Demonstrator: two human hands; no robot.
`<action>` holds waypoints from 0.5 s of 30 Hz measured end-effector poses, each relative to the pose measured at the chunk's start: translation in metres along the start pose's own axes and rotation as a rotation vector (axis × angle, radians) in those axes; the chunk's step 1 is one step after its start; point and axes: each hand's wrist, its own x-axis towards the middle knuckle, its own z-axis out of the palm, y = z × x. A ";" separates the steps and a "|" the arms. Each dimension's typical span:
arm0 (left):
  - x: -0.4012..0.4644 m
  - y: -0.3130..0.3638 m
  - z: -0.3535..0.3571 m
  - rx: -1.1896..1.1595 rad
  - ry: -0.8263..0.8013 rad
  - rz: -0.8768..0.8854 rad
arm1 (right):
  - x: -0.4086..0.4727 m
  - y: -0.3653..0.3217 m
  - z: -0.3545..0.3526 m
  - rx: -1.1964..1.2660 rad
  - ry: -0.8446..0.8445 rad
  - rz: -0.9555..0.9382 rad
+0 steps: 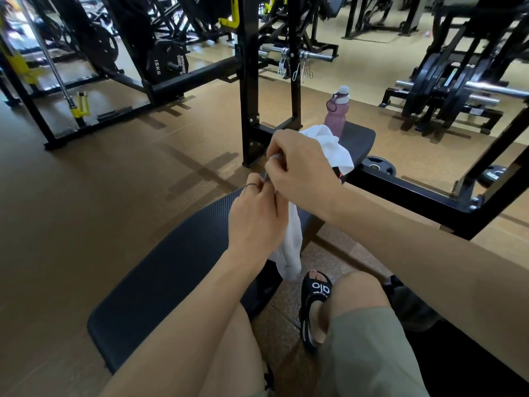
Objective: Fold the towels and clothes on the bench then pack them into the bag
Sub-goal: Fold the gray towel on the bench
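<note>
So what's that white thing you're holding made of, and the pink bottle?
The white cloth looks like soft woven fabric, maybe cotton: it hangs limp and creases where the left hand and right hand grip it. The pink bottle looks like matte plastic or silicone; it doesn't shine.

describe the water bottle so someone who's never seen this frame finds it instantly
Find the black padded bench running away from the person toward the black rack uprights. On its far pad, just behind a heap of white cloth, stands the water bottle. It is upright, dusty pink with a white cap and a loop, the only pink thing among black and yellow equipment.
</note>
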 end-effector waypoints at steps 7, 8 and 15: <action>-0.004 -0.035 0.001 0.094 -0.392 -0.014 | 0.000 0.017 -0.004 0.023 0.065 0.131; -0.005 -0.039 0.001 0.078 -0.436 0.011 | 0.000 0.014 -0.004 0.029 0.069 0.122; -0.008 -0.039 0.003 0.024 -0.511 0.064 | 0.001 0.011 -0.008 -0.131 -0.082 0.016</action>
